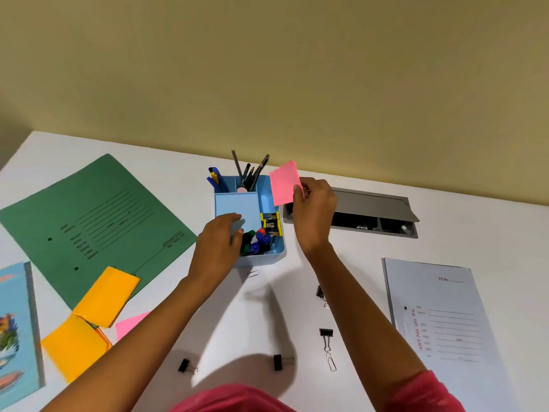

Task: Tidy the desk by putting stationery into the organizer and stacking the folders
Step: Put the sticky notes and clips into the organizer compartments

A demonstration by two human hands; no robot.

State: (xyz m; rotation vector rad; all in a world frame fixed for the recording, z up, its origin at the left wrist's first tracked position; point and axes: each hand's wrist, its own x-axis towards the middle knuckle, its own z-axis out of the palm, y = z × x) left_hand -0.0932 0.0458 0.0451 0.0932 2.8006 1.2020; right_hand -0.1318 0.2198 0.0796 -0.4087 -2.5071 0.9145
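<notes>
Head camera: a white, smooth desk [267, 307] runs up to a matte olive-yellow wall. At its middle stands a light blue plastic organizer [261, 260], boxy with rounded corners. Pens [215, 179] and slim pencils [252, 171] stand in its rear compartments, markers [255, 242] are heaped in the front one, and yellow binder clips [271, 223] sit in the right one.

The left hand [221, 236] grips the organizer's near-left side, its fingers curled over the flat top panel and its thumb beside the markers. The right hand [313, 209] pinches a pink sticky-note pad [285, 182] by one edge between thumb and fingers. It holds the pad in the air, tilted, above the organizer's right rear corner.

A green card folder [98, 215] lies flat at left. Two orange sticky-note pads [108, 295] overlap its near corner, with a pink note [130, 324] beside them. A pale grey printed folder [439, 316] lies at right. Black binder clips [326, 333] and wire paper clips [332, 362] are scattered on the near desk. A blue illustrated notebook [15, 328] lies at the left edge. A grey cable hatch [356, 215] stands open behind the right hand.
</notes>
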